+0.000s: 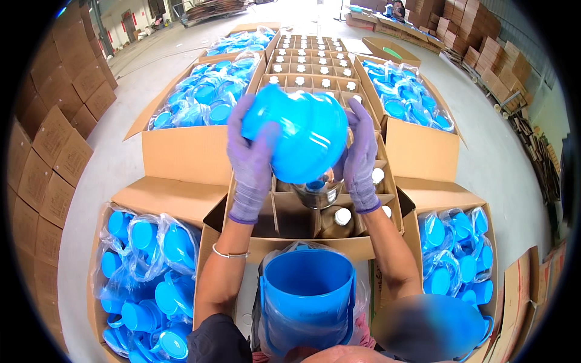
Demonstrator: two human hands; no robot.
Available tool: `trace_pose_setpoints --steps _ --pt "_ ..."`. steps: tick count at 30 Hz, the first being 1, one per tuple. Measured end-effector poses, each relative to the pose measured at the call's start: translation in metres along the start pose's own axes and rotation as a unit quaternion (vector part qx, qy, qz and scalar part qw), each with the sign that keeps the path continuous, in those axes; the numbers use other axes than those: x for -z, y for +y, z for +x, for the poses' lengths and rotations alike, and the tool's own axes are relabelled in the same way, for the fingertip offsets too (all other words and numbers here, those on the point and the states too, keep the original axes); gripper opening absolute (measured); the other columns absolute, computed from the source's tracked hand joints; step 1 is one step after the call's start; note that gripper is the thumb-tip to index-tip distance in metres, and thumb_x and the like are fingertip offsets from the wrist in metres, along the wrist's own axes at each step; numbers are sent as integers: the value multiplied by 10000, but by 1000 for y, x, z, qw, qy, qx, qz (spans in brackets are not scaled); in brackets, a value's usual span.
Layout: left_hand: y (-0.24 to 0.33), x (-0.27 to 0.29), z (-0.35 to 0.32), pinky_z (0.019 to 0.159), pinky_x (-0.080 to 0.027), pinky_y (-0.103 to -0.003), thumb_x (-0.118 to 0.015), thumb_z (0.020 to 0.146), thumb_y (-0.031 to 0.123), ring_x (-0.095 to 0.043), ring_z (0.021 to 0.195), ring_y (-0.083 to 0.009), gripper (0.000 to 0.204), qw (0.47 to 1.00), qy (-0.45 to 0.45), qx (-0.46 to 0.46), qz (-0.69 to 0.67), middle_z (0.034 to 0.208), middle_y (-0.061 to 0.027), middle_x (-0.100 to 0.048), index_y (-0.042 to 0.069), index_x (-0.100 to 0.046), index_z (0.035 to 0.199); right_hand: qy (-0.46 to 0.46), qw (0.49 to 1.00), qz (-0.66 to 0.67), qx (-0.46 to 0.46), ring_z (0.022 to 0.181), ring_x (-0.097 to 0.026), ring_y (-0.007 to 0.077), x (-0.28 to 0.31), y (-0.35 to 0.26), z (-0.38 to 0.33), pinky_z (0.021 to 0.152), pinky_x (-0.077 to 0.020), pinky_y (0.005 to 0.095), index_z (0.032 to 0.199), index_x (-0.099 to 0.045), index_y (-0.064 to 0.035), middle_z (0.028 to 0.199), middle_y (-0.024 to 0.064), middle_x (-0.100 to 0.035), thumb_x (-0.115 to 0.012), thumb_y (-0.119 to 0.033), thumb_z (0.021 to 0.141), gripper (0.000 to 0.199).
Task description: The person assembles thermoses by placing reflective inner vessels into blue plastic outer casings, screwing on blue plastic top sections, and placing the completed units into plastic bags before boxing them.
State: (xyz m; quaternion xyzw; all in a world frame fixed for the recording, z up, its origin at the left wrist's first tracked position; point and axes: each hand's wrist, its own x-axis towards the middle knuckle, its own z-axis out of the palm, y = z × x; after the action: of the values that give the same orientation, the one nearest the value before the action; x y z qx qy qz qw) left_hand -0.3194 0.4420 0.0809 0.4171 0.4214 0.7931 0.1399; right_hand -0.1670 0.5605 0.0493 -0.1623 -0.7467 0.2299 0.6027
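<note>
Both my hands wear purple-grey gloves and hold up a glossy blue plastic piece point(302, 130), rounded and bowl-like, above an open divided carton. My left hand point(251, 154) grips its left side, with the thumb across its face. My right hand point(361, 154) is at its right edge, fingers pointing up; the thumb is partly hidden. Just below the piece, a clear container point(318, 196) with a dark rim shows in part. A capped bottle point(337, 221) stands in a compartment near my right wrist. In front of my body is an open blue bucket point(308, 272) with side handles.
Open cartons of plastic-wrapped blue parts stand at near left point(148, 278), near right point(457, 260), far left point(206, 91) and far right point(408, 97). Farther divided cartons point(311, 60) hold white-capped bottles. Stacked cardboard boxes point(54, 145) line the left side. A blurred blue shape is at lower right.
</note>
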Motion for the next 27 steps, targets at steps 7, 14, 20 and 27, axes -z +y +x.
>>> trace_pose_setpoints --steps 7,14,20,27 --pt "-21 -7 -9 1045 -440 -437 -890 651 244 -514 1241 -306 902 974 -124 -114 153 1336 -167 -490 51 -434 1404 59 922 322 -208 1201 -554 257 6 16 -5 1036 -459 416 1445 -368 1 1304 181 -565 -354 -589 1020 728" --pt "-16 -4 1 1033 -442 -452 -895 641 284 -509 1244 -337 936 929 -251 -180 203 1350 -181 -487 59 -421 1415 32 883 402 -239 1252 -521 302 15 27 -1 1073 -429 436 1452 -358 10 1343 220 -529 -367 -580 1019 732" --pt "-16 -7 -8 1056 -424 -461 -888 653 303 -495 1269 -355 950 913 -237 -203 265 1365 -190 -490 42 -405 1428 7 888 396 -234 1291 -496 316 16 30 -11 1103 -401 432 1448 -379 10 1383 213 -509 -350 -558 1029 707" --pt "-30 -3 -10 1108 -361 -463 -883 655 325 -454 1314 -368 1091 942 -280 -95 158 1432 -195 -446 10 -277 1506 -134 952 208 -182 1332 -466 238 25 25 -28 1131 -341 353 1422 -465 12 1433 145 -504 -384 -393 1057 551"
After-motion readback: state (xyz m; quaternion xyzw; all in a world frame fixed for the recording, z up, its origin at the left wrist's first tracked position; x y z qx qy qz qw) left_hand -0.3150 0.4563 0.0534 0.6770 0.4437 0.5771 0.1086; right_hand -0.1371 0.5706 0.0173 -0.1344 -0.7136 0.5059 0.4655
